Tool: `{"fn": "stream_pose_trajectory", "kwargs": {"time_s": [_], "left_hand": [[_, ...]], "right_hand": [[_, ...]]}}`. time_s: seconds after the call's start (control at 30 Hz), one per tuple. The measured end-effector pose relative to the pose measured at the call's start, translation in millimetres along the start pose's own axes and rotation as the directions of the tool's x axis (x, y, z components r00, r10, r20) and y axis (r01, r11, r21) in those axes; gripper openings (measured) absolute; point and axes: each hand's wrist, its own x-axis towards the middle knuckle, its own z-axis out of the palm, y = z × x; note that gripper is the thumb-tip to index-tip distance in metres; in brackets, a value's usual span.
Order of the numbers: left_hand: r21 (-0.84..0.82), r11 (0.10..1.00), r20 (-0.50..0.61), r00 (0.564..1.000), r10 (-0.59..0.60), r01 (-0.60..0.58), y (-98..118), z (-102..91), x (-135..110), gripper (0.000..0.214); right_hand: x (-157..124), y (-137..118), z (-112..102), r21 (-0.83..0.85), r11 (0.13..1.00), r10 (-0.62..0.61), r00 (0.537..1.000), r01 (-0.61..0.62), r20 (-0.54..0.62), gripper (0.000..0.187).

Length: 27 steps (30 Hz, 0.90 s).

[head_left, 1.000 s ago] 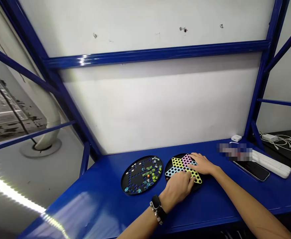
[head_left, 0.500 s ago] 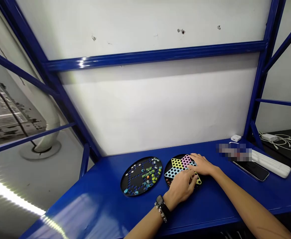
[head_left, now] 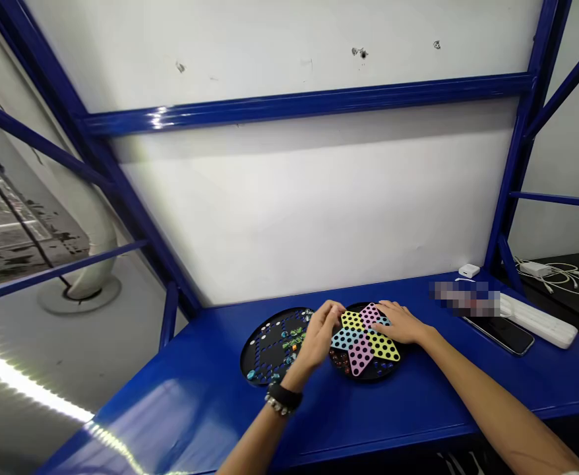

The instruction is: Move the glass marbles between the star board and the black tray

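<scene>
- The left hand (head_left: 322, 333) is bunching its fingers together above the gap between the two round boards, its fingertips (head_left: 337, 309) nearly meeting; whether they are pinching anything is hidden.
- The right hand (head_left: 401, 323) is lying spread, its fingers resting on the far side of the star-shaped perforated plate (head_left: 361, 340).
- That plate, with pink, yellow and pale blue points, is sitting on the right black round board (head_left: 368, 375), lower centre of the frame.
- Dark marbles (head_left: 339, 361) are showing in the holes beside its lower-left edge.
- The left black round board (head_left: 264, 353) is holding green and blue glass marbles (head_left: 292, 341), partly behind the left hand.
- A smartphone (head_left: 500, 334) and a white power strip (head_left: 539, 321) are lying at right on the blue metal table (head_left: 181, 409).
</scene>
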Motion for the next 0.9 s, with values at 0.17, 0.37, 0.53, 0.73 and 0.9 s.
{"fn": "stream_pose_trajectory", "kwargs": {"time_s": [0.17, 0.37, 0.53, 0.73, 0.9], "left_hand": [[0.099, 0.987, -0.257, 0.962, -0.097, 0.126, -28.9, -90.2, -9.1, 0.042], [0.477, 0.870, 0.085, 0.979, -0.188, 0.125, -44.2, -119.3, -46.0, 0.035], [0.584, 0.811, 0.295, 0.926, -0.237, 0.021, -40.1, -112.7, -55.0, 0.031], [0.619, 0.786, 0.310, 0.918, -0.247, 0.002, -36.1, -118.1, -48.8, 0.027], [0.652, 0.757, 0.301, 0.931, -0.206, -0.043, -23.3, -116.5, -52.6, 0.028]], "right_hand": [[2.3, 3.4, 2.1, 0.011, 1.000, 0.027, 0.999, -0.027, 0.034, 0.090], [2.9, 3.7, 3.9, 0.015, 1.000, 0.020, 1.000, -0.021, 0.021, 0.088], [1.8, 2.0, 2.7, 0.004, 1.000, 0.023, 1.000, -0.023, 0.016, 0.087], [0.1, 0.9, 1.0, 0.008, 0.999, 0.038, 0.999, -0.038, 0.036, 0.089], [-0.3, 0.7, 0.3, 0.012, 0.999, 0.032, 0.998, -0.032, 0.046, 0.091]]}}
